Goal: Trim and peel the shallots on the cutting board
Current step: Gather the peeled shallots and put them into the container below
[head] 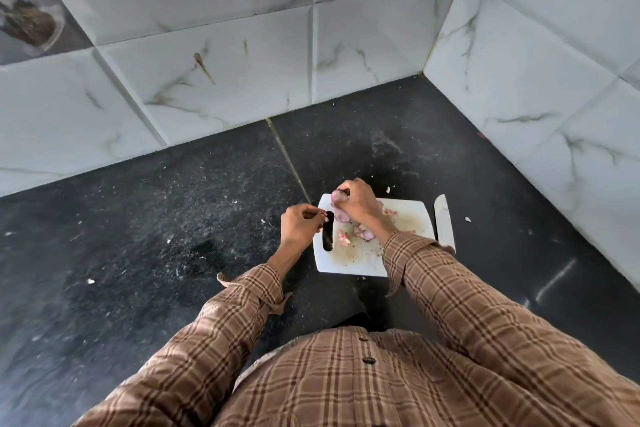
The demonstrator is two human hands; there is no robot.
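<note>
A white cutting board (pixel 349 262) with a slot handle lies on the dark counter. My right hand (pixel 360 206) is above its far edge, fingers closed on a pinkish shallot (pixel 337 197). My left hand (pixel 299 224) hovers over the board's left edge, pinching a small scrap of shallot skin (pixel 325 217) between its fingertips. More shallots (pixel 343 217) and pink peel scraps (pixel 344 238) lie on the board under and beside my right wrist; part of them is hidden by it.
A white-bladed knife (pixel 444 218) lies on the counter right of the board, tip pointing away. Marble-look tiled walls rise at the back and right, forming a corner (pixel 424 74). Small peel bits (pixel 467 219) are scattered on the black counter (pixel 156 236).
</note>
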